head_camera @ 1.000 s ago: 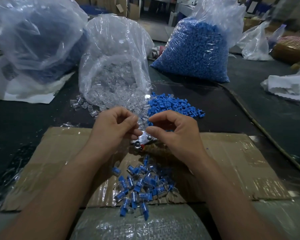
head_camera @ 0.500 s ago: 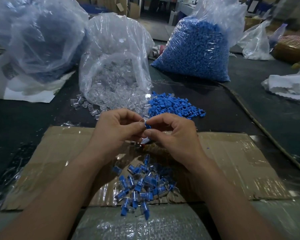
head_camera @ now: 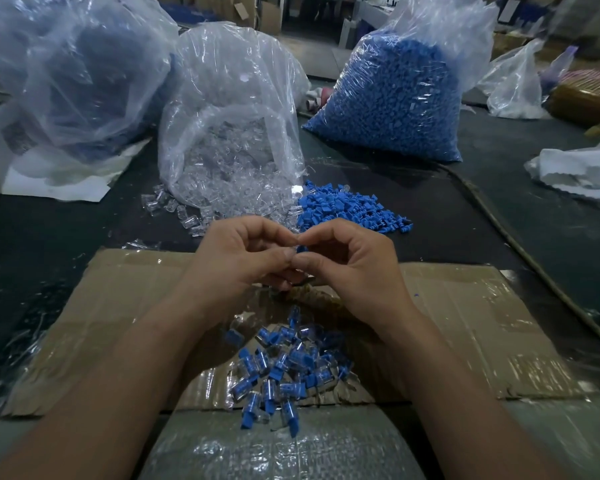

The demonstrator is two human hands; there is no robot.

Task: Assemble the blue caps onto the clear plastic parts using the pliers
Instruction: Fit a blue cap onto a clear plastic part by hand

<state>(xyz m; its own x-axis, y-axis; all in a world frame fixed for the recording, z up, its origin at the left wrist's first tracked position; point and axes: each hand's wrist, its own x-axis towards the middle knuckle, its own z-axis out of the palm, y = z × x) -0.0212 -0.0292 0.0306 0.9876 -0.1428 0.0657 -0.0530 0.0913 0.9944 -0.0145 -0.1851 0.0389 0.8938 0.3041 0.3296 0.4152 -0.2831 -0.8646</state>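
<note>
My left hand (head_camera: 243, 258) pinches a small clear plastic part (head_camera: 293, 251) at its fingertips. My right hand (head_camera: 354, 268) meets it, pinching a blue cap (head_camera: 302, 249) against that part. Both hands hover over a taped cardboard sheet (head_camera: 465, 327). Below the hands lies a heap of assembled parts (head_camera: 284, 368), clear with blue caps. A loose pile of blue caps (head_camera: 347, 209) and an open bag spilling clear parts (head_camera: 232, 174) lie just beyond the hands. The pliers are almost hidden under the hands.
A large bag of blue caps (head_camera: 392, 98) stands at the back right, and a big crumpled plastic bag (head_camera: 66, 74) at the back left. More plastic bags (head_camera: 513, 84) and white wrapping (head_camera: 575, 168) lie at the far right. A cord (head_camera: 520, 244) runs along the dark table.
The hands have closed together, bringing the cap and the clear part into contact. They now cover the pliers' metal head, which showed between them a second ago.
</note>
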